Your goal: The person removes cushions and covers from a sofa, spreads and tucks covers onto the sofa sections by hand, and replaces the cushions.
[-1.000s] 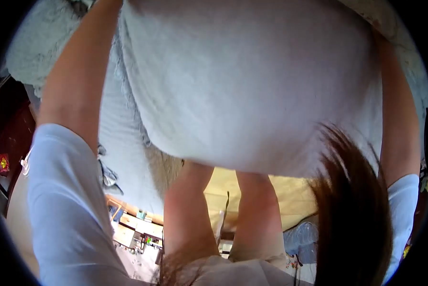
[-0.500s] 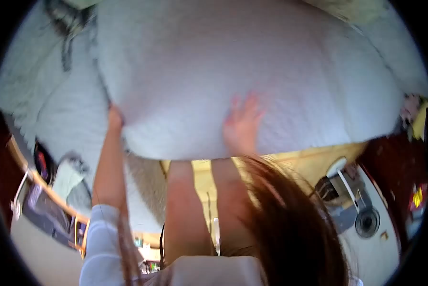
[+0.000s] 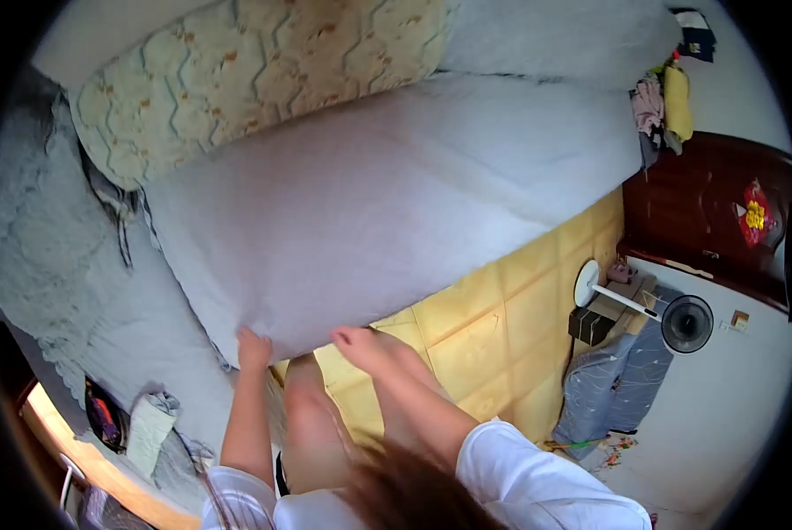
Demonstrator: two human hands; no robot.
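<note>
Our left hand (image 3: pixel 255 350) is half curled on the near corner of the sheet (image 3: pixel 325 230), our right hand (image 3: pixel 357 344) loosely closed at its edge; we cannot tell if either grips. Across the frame's centre, even tension would best smooth its creases.

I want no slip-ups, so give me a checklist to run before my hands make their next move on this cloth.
1. Left hand at the smooth pale grey-lilac cloth's near edge: ok.
2. Right hand by that edge, fingers curled: ok.
3. Firm grip in both hands: cannot tell.
4. Cloth free of creases: not ok.
5. Cloth apart from the round black fan with white pole: ok.
</note>
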